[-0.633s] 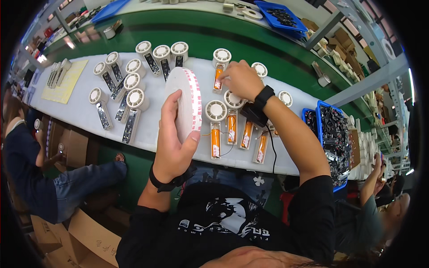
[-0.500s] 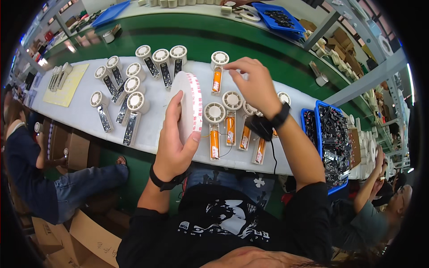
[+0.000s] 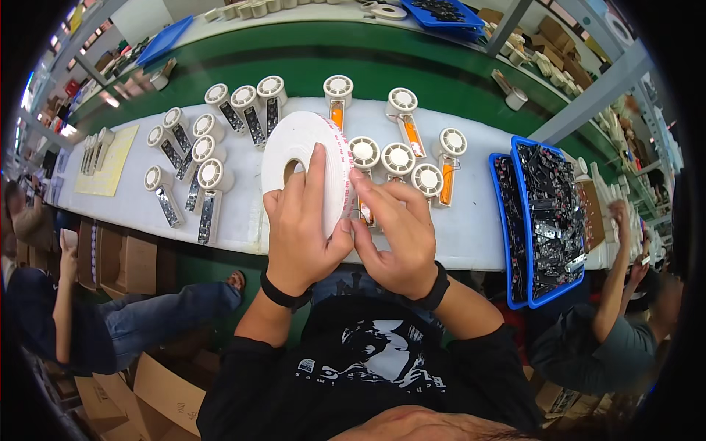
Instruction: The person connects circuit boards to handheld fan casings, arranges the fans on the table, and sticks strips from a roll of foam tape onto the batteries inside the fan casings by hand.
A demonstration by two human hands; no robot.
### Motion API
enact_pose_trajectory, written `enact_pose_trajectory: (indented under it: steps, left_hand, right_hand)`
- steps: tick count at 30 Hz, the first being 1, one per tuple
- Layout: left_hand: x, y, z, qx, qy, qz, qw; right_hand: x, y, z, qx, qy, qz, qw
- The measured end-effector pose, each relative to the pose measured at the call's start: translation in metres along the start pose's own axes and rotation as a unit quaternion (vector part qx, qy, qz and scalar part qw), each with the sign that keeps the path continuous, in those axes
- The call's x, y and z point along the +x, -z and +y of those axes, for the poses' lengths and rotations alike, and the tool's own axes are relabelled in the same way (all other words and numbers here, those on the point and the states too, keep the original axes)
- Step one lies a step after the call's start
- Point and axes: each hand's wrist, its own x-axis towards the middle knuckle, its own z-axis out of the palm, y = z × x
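Fingers of the right hand (image 3: 401,239), a moment ago beside a white, round-headed plastic unit with an orange insert (image 3: 337,90) on the far side of the white-topped table (image 3: 474,228), now meet the rim of a thick white tape roll (image 3: 294,131), bringing the work back to the roll. Held up over the table's near middle, the roll shows more of its flat face, firmly in the left hand's (image 3: 305,228) grip. The right grip is partly open; whether it has hold of tape cannot be told.
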Motion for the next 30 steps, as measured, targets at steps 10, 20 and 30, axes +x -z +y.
enact_pose_trajectory:
  steps: [10,20,30]
  left_hand:
    - [0.007,-0.001,0.019,-0.048,0.038,-0.042,0.997]
    - [-0.005,0.017,0.046,-0.374,0.088,-0.141,0.912]
    - [-0.010,0.010,0.034,-0.424,0.167,-0.031,0.889]
  right_hand:
    - [-0.002,0.021,0.008,0.335,-0.251,0.037,0.907]
    - [0.003,0.075,-0.005,0.240,0.085,-0.065,0.965]
    - [-0.014,0.110,0.076,0.182,-0.261,0.060,0.946]
